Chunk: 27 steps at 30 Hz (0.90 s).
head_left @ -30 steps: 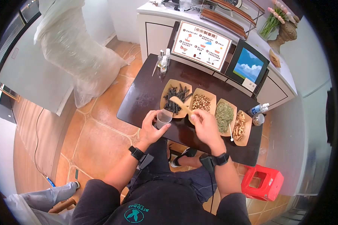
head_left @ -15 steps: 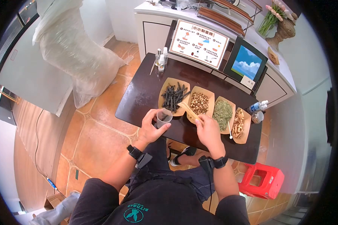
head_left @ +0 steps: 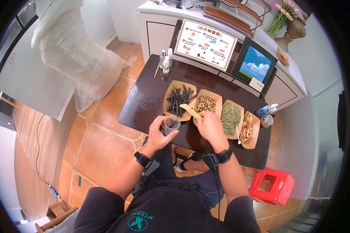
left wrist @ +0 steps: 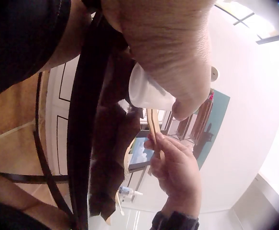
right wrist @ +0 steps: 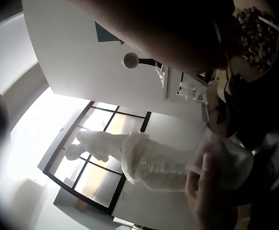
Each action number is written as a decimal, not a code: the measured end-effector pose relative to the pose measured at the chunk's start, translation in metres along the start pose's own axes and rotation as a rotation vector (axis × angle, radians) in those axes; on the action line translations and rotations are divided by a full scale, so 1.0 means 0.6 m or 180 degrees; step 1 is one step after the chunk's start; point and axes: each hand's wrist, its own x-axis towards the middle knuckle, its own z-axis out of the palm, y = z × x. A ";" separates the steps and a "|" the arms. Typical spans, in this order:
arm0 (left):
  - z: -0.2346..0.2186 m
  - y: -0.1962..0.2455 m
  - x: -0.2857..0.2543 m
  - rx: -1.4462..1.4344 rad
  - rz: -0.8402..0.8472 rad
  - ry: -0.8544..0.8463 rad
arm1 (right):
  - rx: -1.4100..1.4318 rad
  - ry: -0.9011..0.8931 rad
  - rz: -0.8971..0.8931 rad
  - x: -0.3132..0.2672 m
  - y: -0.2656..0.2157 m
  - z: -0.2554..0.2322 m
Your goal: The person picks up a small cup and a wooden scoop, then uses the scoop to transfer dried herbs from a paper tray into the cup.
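Observation:
My left hand (head_left: 159, 134) grips a small clear plastic cup (head_left: 171, 125) at the near edge of the dark table (head_left: 144, 101); the cup (left wrist: 146, 92) shows under my fingers in the left wrist view and as a pale shape (right wrist: 225, 160) in the right wrist view. My right hand (head_left: 210, 126) pinches a wooden scoop (head_left: 189, 109), whose bowl end hangs just above and right of the cup. The scoop's handle (left wrist: 154, 132) runs between my fingers. Behind stand the paper tray of dark sticks (head_left: 179, 100) and the tray of brown bits (head_left: 206, 105).
Two more trays, green herb (head_left: 231, 116) and pale chips (head_left: 248, 128), lie to the right, with a water bottle (head_left: 268, 111). Small bottles (head_left: 166, 62), an instruction board (head_left: 204, 40) and a screen (head_left: 256, 64) stand at the back. A red stool (head_left: 270, 186) is on the floor.
My right hand dipped the scoop towards the brown-bits tray and has brought it back left, close above the cup. The left hand keeps hold of the cup in place.

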 end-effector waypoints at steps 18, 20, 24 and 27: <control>0.004 0.001 0.000 0.0029 0.0009 0.0059 | 0.1095 -0.0001 0.0383 -0.017 0.023 -0.006; 0.005 0.000 0.000 0.0016 -0.0002 0.0064 | 0.1321 -0.0032 0.0449 -0.023 0.021 -0.006; 0.003 0.002 0.001 0.0065 -0.0049 0.0039 | 0.1989 -0.0142 0.0514 -0.053 0.007 -0.003; 0.005 0.000 0.001 0.0087 -0.0063 0.0066 | 0.2019 0.0096 0.0061 -0.080 0.004 0.015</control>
